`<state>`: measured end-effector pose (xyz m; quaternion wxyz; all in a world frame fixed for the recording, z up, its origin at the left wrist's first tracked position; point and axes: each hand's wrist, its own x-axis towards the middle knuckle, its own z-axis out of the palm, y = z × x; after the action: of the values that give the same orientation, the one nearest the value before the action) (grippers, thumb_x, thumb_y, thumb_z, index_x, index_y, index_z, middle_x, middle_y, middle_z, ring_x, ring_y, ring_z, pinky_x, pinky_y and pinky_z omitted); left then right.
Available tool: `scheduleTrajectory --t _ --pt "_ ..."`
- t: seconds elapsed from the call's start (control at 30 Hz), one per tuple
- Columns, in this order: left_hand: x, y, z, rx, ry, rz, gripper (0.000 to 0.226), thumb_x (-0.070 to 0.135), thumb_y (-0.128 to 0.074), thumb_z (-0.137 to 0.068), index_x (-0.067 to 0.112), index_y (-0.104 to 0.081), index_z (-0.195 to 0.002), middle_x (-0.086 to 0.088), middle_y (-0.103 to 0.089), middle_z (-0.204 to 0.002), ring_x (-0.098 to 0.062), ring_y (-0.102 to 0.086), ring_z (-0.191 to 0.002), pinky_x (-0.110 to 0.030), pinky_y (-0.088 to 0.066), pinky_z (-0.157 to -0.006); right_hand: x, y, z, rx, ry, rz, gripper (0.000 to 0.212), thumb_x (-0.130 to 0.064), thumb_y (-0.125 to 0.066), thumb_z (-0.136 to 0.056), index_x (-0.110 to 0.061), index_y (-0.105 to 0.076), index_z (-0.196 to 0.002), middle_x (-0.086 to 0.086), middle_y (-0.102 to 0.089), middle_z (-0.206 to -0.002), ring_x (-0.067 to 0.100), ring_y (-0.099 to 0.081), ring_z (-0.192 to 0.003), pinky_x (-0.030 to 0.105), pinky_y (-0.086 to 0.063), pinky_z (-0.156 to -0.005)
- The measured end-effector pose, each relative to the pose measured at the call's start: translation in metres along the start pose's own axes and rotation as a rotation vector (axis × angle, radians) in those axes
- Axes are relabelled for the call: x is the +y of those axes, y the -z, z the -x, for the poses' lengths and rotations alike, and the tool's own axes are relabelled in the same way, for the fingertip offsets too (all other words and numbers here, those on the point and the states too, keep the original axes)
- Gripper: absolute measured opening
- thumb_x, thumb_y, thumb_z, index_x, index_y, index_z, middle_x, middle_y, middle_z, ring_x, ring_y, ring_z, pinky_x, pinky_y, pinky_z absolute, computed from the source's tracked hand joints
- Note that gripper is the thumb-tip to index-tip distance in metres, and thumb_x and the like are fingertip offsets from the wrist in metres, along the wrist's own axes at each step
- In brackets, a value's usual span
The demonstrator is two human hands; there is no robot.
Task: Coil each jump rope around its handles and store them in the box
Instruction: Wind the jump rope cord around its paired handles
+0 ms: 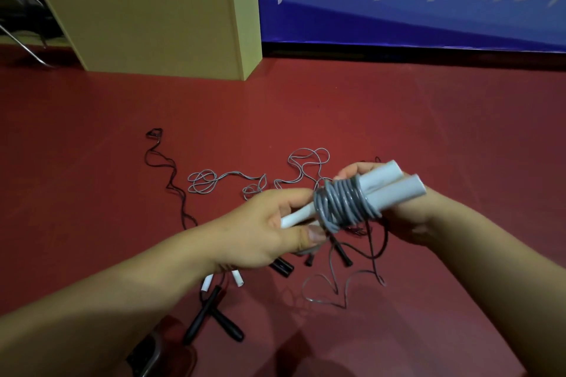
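From the head camera, bare red floor (428, 119) lay open from 12 to 3 o'clock, bounded by a blue banner (413, 18) with blurred white characters, unreadable. The box (147, 9) stood at 11 o'clock. The left hand (269, 232) pinched the two white handles (389, 190), wound in grey rope (346, 205); the right hand (407, 214) gripped their other end. At least two black handles (214, 321) lay at 7 o'clock among loose ropes (202, 184).

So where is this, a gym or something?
Probably a gym or sports hall. The red sports floor, the big blue banner along the wall and several loose jump ropes lying about all point that way. A tan box stands nearby.
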<state>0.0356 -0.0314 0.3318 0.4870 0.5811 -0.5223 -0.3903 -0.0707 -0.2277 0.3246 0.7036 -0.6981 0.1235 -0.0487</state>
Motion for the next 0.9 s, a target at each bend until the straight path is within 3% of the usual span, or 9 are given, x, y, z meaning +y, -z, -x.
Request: scheduleTrajectory --t 0.03,0.1,0.17,0.27,0.37,0.57,0.73,0.9 --pt "0.0 0.0 -0.001 0.025 -0.002 0.017 0.014 0.012 -0.061 -0.09 0.023 -0.065 -0.097 0.005 -0.053 -0.079 -0.012 -0.046 -0.071 -0.023 -0.041 -0.066 0.001 -0.003 0.0 0.003 -0.001 0.044 0.024 -0.004 -0.068 -0.063 0.008 -0.057 -0.081 0.019 -0.054 -0.084 0.025 -0.044 -0.071 0.039 -0.033 -0.06" --pt "-0.001 0.002 -0.001 0.084 0.002 0.015 0.014 0.014 -0.06 -0.09 0.013 -0.063 -0.104 0.003 -0.053 -0.08 -0.013 -0.046 -0.072 -0.022 -0.041 -0.067 0.004 -0.006 -0.002 0.041 -0.023 0.116 0.019 -0.005 -0.062 -0.078 0.01 -0.057 -0.091 0.017 -0.053 -0.08 0.022 -0.037 -0.064 0.033 -0.03 -0.055" --pt "-0.002 0.004 -0.001 0.129 0.016 0.013 0.011 0.018 -0.059 -0.09 0.011 -0.061 -0.097 0.005 -0.055 -0.075 -0.01 -0.048 -0.068 -0.02 -0.042 -0.066 0.005 -0.007 -0.004 0.102 -0.065 0.14 0.006 0.002 -0.058 -0.088 0.002 -0.062 -0.092 0.005 -0.059 -0.066 0.014 -0.04 -0.054 0.025 -0.031 -0.048" --pt "-0.003 0.007 0.0 0.158 0.059 -0.023 0.014 0.021 -0.056 -0.094 0.009 -0.057 -0.088 0.01 -0.059 -0.068 -0.005 -0.049 -0.061 -0.015 -0.041 -0.062 0.006 -0.009 -0.003 0.132 -0.115 0.152 0.006 -0.003 -0.055 -0.094 -0.004 -0.06 -0.091 -0.003 -0.057 -0.055 0.012 -0.042 -0.048 0.022 -0.037 -0.044" --pt "-0.005 0.008 0.0 0.189 0.104 -0.05 0.018 0.023 -0.056 -0.098 0.011 -0.058 -0.085 0.008 -0.061 -0.067 -0.007 -0.051 -0.06 -0.017 -0.042 -0.062 0.007 -0.013 -0.001 0.137 -0.14 0.194 0.011 -0.012 -0.057 -0.096 -0.003 -0.06 -0.09 -0.003 -0.055 -0.052 0.014 -0.044 -0.048 0.022 -0.04 -0.045" --pt "-0.011 0.011 -0.003 0.371 0.261 -0.024 0.022 0.032 -0.055 -0.099 0.015 -0.058 -0.084 0.001 -0.062 -0.066 -0.019 -0.056 -0.063 -0.038 -0.048 -0.072 0.009 -0.029 0.002 0.077 -0.171 0.313 0.024 -0.026 -0.057 -0.098 -0.011 -0.058 -0.079 -0.005 -0.056 -0.053 0.017 -0.047 -0.057 0.028 -0.044 -0.056" --pt "-0.021 0.017 -0.004 0.478 0.329 -0.197 0.026 0.037 -0.055 -0.097 0.018 -0.058 -0.08 0.004 -0.062 -0.064 -0.014 -0.058 -0.057 -0.043 -0.053 -0.074 0.007 -0.042 0.007 0.01 -0.152 0.396 0.016 -0.03 -0.063 -0.094 -0.017 -0.064 -0.083 -0.008 -0.055 -0.059 0.011 -0.049 -0.056 0.023 -0.042 -0.052" --pt "-0.026 0.02 -0.004 0.483 0.348 -0.345 0.031 0.041 -0.056 -0.095 0.02 -0.053 -0.072 0.004 -0.057 -0.06 -0.013 -0.058 -0.053 -0.042 -0.053 -0.065 0.005 -0.042 0.007 0.044 -0.155 0.551 0.021 -0.036 -0.068 -0.087 -0.016 -0.065 -0.082 -0.008 -0.055 -0.061 0.012 -0.048 -0.058 0.032 -0.042 -0.06"
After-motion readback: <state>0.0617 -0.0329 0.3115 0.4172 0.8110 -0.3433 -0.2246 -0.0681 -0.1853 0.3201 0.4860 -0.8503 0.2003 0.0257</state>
